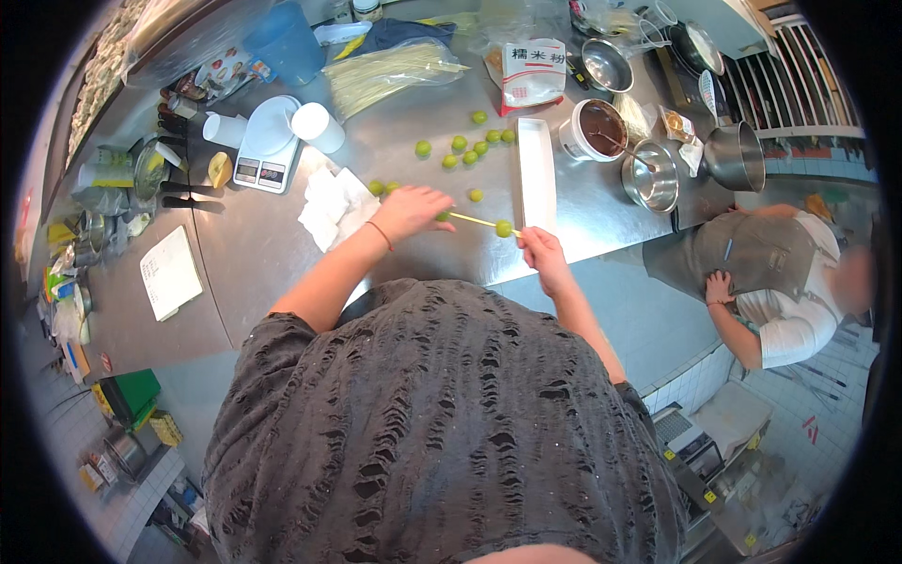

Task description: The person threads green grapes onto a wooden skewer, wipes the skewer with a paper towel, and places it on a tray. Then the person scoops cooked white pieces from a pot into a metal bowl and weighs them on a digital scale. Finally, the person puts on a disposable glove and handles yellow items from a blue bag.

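Note:
My right hand (pixel 543 254) grips the near end of a thin wooden skewer (pixel 474 221). One green grape (pixel 504 228) is threaded on it, close to my right fingers. At the skewer's other end, my left hand (pixel 411 211) is closed around another green grape (pixel 443 216), partly covered by the fingers. Whether the tip has entered that grape is hidden. Several loose grapes (pixel 459 143) lie on the steel table (pixel 272 226) beyond my hands, and two sit just past my left hand. White paper tissues (pixel 329 202) lie by my left wrist.
A long white tray (pixel 536 174) stands right of the grapes, near a tub of brown paste (pixel 601 130) and a steel bowl (pixel 649 176). At left are a kitchen scale (pixel 266 150), white cups (pixel 318 127), knives (pixel 191 203) and a notepad (pixel 172 273). A person in an apron (pixel 761 258) stands right.

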A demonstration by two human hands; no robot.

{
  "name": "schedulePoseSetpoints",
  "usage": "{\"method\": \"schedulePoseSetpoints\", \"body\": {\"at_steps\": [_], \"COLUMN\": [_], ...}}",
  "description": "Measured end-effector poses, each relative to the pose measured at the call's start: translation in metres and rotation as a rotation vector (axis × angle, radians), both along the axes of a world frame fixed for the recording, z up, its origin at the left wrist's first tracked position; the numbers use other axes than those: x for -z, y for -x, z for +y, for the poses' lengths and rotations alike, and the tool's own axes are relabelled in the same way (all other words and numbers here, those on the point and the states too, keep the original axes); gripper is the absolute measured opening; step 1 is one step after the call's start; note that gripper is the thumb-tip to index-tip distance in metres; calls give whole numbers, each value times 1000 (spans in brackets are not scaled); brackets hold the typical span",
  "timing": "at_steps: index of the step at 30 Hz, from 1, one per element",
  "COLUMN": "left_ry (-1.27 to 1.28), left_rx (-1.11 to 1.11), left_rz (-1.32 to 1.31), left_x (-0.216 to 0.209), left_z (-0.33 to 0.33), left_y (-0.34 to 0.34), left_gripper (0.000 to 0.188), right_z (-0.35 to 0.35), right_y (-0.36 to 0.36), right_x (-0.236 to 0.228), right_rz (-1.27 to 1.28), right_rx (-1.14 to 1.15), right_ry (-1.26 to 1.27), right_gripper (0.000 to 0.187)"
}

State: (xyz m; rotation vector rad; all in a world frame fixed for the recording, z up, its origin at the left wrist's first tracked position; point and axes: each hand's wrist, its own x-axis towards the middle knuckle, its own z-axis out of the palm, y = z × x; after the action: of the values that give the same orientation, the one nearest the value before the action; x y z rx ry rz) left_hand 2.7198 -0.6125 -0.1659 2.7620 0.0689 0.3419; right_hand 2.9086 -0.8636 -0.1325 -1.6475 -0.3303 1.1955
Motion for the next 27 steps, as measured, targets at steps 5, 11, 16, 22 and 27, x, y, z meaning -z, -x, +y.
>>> {"method": "schedulePoseSetpoints", "body": {"at_steps": [5,11,16,22,27], "left_ry": [-14,43,-18,108,192], "left_rx": [-207,-372,-404,-134,-85], "left_rz": [124,325,163,-308,-295], "left_x": [32,83,64,-61,-133], "left_z": [54,56,38,-20,-50], "left_y": [65,90,81,11,-19], "left_gripper": [40,39,41,52,46], "right_z": [-60,-54,-19,17,35], "right_y": [-41,-32,-8,17,33], "right_x": [-7,-3,-13,-67,-100], "right_rz": [-35,21,30,-234,-487], "right_rx": [115,192,181,-25,-169], "right_ry": [101,14,-27,-40,-74], "right_gripper": [28,26,29,33,31]}}
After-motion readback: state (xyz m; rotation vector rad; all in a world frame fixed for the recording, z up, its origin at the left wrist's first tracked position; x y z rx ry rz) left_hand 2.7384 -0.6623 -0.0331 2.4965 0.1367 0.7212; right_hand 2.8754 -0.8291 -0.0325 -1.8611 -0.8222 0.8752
